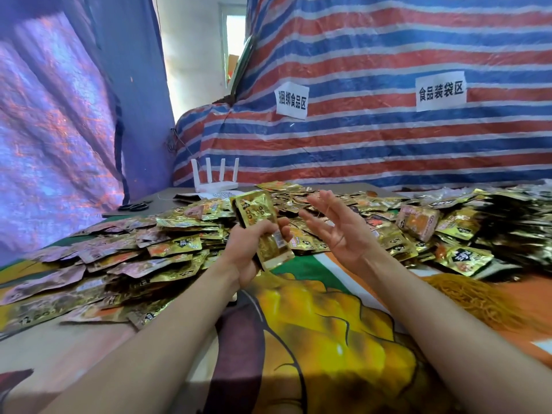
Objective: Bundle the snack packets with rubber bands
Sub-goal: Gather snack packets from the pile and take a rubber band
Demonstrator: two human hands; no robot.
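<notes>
Left hand (pixel 254 249) clenched on packet stack (pixel 263 228) above worktop (pixel 328 324), right hand (pixel 337 231) released, fingers spread inside rubber band (pixel 328 208), loose packets (pixel 119 258) heaped behind, rubber-band pile (pixel 478 297) right, router (pixel 215 177) and scissors (pixel 133 207) beyond.

Two bare forearms are seen entering from the lower edge of the frame. No sleeves are worn within view; both arms are uncovered from the frame edge up to the wrists. The left hand (pixel 254 249) is bare, with no glove. The right hand (pixel 343 231) is likewise bare and ungloved. A thin rubber band (pixel 328 209) is seen lying across the right palm and fingers. Fingernails are short and unpainted where they can be made out. The rest of the body is out of frame.
</notes>
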